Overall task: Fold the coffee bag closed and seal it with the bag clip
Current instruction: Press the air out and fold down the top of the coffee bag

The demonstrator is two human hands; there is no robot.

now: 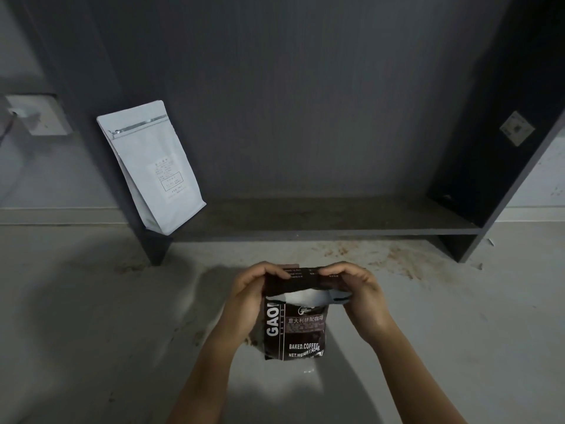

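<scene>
Head view showed both hands on a dark coffee bag (295, 328), held upright low in the centre of the frame, over a pale surface (91, 316) that could be a table or a floor; could not tell which, nor whether the bag's bottom rested on it. Left hand (249, 296) gripped the bag's top left corner, fingers (269, 270) curled over the top edge and clenched on it. Right hand (356, 289) gripped the top right corner the same way, its fingers pinched on the folded strip. Top of the bag was bent over toward the camera, so the dark strip lay across the front with the silvery inner lining (305, 296) showing under it. Front print read "BAKED.COFFEE" and part of "GAO". A white clip-like shape (341, 296) sat at the right end of the fold by the right hand; too small to tell if it was the clip. Behind, a dark shelf unit (305, 215) stood on the same surface. White pouch (153, 166) leaned tilted against its left upright, well apart from the hands. Brown specks (382, 252) lay scattered near the shelf's base.
</scene>
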